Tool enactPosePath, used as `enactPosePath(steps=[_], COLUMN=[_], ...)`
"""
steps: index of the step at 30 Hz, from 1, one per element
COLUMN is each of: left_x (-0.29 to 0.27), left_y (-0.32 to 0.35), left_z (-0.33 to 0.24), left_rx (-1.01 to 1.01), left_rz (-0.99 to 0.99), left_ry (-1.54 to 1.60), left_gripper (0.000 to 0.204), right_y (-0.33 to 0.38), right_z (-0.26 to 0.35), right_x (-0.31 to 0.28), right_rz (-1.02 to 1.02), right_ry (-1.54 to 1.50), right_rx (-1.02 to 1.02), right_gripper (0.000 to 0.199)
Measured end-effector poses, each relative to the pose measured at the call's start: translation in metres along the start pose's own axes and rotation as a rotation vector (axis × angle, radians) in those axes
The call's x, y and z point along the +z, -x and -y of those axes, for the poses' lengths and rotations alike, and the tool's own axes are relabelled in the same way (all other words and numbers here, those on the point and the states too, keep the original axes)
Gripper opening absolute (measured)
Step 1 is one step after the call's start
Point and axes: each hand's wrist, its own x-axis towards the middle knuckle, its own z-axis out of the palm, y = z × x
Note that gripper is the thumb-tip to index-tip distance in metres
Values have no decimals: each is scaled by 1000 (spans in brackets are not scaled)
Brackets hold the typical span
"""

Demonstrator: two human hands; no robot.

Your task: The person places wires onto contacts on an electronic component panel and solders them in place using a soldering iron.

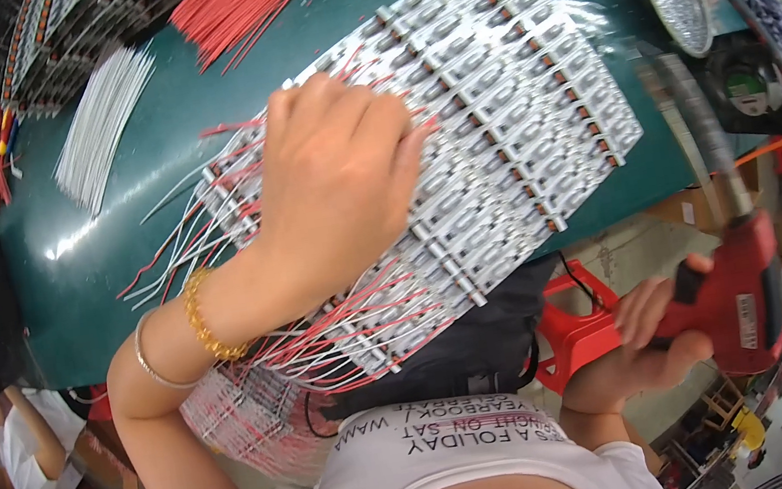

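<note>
A panel of white circuit boards [497, 77] in rows lies tilted on the green table, its near corner passing over the front edge. My left hand [334, 167] is over the panel's left half, fingers closed in a pinch on a thin red wire [429, 124]; the exact grip is partly hidden. Red and white wires [363, 325] trail from the boards at the left and near side. Off the table's front edge at the right, my right hand [656, 326] is closed on a red and black soldering gun [748, 297], its long metal barrel pointing toward the table.
Bundles of white wires [105, 125] and red wires [254, 2] lie farther back. A round dish of silvery bits [675, 0] stands at the far right, near a black round device [746, 85]. A red stool [566, 330] is below the table. Another person [37, 444] sits at the left.
</note>
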Motion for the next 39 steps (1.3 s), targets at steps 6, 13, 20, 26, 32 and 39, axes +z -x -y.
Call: enactPosePath(steps=[6,13,20,26,32,39], left_x=[-17,-30,-10,0,1,1], left_y=[-13,-7,-1,0,1,1], left_z=[-1,-7,-6,-7,-6,-6], left_rx=[137,-200,-96,-35,-25,-14], left_rz=[-140,118,98,40,43,48], left_ry=[64,219,136,139,140,138], left_gripper=[12,6,12,14,15,16], right_y=[-103,-73,19,39,47,54], right_z=[-17,-15,-8,-5,-11,-20], right_x=[-39,-35,-5,12,4,-11], right_rz=[-301,-128,165,167,202,270], right_ry=[229,-14,-223,-50,-31,-33], right_rx=[-87,-93,117,262,305,367], right_gripper=[36,61,83,84,80,74])
